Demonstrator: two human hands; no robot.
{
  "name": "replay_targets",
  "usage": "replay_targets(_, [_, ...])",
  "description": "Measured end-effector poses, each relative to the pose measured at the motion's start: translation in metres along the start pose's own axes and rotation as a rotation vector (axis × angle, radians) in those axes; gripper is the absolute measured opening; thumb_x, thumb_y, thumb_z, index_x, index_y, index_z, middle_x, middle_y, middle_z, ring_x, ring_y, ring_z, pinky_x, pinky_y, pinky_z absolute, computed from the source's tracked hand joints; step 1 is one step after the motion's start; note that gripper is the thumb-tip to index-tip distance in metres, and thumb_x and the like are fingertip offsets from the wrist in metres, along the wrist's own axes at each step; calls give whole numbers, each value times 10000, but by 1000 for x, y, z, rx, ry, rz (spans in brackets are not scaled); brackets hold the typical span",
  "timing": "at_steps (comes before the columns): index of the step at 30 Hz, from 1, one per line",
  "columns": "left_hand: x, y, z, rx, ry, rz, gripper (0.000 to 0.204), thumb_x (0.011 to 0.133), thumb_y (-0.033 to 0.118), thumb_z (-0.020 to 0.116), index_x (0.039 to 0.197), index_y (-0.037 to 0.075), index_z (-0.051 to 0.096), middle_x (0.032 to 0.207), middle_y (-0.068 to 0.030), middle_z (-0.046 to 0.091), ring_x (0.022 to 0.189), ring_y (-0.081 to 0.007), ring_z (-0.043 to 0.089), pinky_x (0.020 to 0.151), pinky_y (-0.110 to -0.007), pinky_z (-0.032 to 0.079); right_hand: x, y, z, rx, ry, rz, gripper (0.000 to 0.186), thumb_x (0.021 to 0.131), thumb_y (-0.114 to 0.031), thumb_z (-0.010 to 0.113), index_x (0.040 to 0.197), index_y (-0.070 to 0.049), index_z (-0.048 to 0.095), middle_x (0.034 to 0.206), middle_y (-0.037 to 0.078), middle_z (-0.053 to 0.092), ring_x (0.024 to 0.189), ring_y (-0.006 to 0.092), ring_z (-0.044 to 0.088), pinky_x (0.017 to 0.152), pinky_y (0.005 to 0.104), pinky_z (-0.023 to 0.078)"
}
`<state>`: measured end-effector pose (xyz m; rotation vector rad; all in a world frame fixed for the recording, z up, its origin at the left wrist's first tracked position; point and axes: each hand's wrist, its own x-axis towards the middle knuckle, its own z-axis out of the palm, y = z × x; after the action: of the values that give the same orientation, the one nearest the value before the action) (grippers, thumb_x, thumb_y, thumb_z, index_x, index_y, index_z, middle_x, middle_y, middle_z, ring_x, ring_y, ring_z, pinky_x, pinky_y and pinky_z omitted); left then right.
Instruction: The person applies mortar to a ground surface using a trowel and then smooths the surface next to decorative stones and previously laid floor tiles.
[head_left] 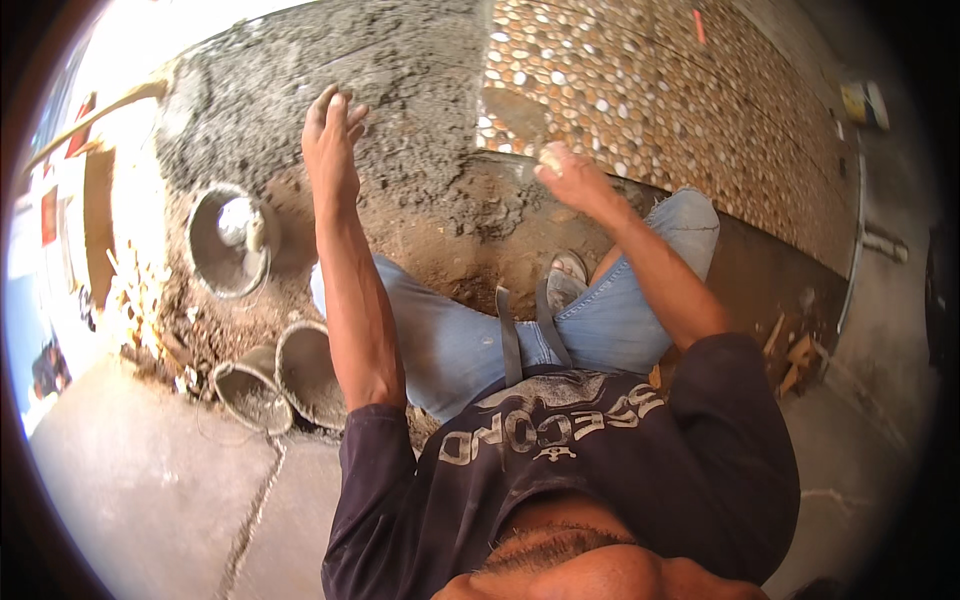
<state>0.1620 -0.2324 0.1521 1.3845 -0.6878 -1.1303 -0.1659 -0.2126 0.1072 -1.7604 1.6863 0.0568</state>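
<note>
My right hand (580,182) is closed around the handle of a trowel (515,113). Its dull blade reaches left over the corner of the pebble-patterned tiles (640,110), beside the wet grey mortar (410,70). Whether the blade touches the tiles I cannot tell. My left hand (333,145) hovers above the mortar bed, fingers stretched forward and slightly bent, and nothing shows in it. Bare soil and rough mortar lie between my hands and my bent knees.
At left stands a bucket (192,245) with water and something pale inside. Two mortar-stained buckets (252,398) lie nearer me. A small orange-red piece (699,26) rests on the far tiles. A whitish-yellow bucket (864,105) is at far right, near wood scraps (798,362).
</note>
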Motion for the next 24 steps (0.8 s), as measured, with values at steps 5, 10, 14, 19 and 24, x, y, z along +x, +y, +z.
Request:
replay_targets(5, [25,-82,16,-1,-33,-77,471,968,300,528,1311,-19,477,1250,-148,570,1005,-247,631,825,-323,468,-43,36,66,326,65,318,528,864,-362,584,1217,9,454,1035,302,624,913,407,645,808,475,489])
replay_targets(10, [45,-93,53,-404,31,-319,416,967,220,514,1302,-21,456,1172,-160,589,1034,-282,603,816,-388,508,-73,115,103,541,392,851,590,856,-316,576,1276,60,402,1106,270,595,832,333,664,756,430,537])
replay_targets(14, [41,-85,84,-414,-39,-369,397,966,215,523,1280,-21,466,1143,-160,586,999,-280,606,824,-393,521,-68,180,84,275,452,1067,597,842,-324,586,1283,39,411,1140,249,597,894,358,656,801,439,539])
replay_targets(19, [31,-77,97,-514,-69,-432,396,973,214,507,1292,-15,460,1180,-162,573,1006,-277,602,812,-371,517,-76,173,76,135,305,1012,595,821,-309,602,1276,28,419,1158,276,594,1049,416,597,887,467,490])
replay_targets(24, [33,-70,97,-519,-67,-414,390,979,209,493,1294,-17,455,1173,-155,572,1009,-269,597,825,-369,513,-91,121,119,48,166,773,596,810,-287,626,1257,45,413,1069,340,596,999,482,584,849,530,481])
